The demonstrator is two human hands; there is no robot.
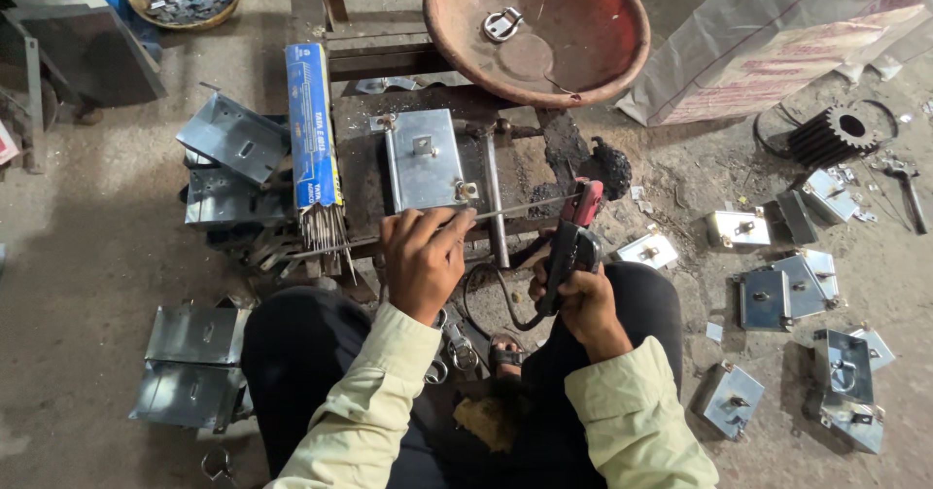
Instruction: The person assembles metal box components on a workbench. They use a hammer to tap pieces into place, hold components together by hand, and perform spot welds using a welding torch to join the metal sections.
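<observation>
Right hand (586, 299) clamped on the black grip of the red-jawed electrode holder (573, 241), jaws biting one end of the thin welding rod (515, 206). Left hand (423, 256) closed in a pinch on the rod's free end, at 9 o'clock from the holder, just below the small metal box (425, 158) lying flat on the dark work stand (520, 173). Rod nearly level, running 3 to 9 o'clock along the box's near edge; touching box or not, cannot tell. Judged best practice: keep left pinch light, steady the tip only, seat rod square in the jaws, keep holder cable (481, 304) free of knees. Edges: blue rod packet (311, 129) with loose rods spilling out at 10 o'clock, close to left wrist; rust-red pan (583, 52) at 12, well apart. Open room: bare floor at 8 o'clock beyond folded sheet pieces (194, 363); finished boxes (797, 290) scattered at 3 to 4 o'clock, limiting sweep on that side.
</observation>
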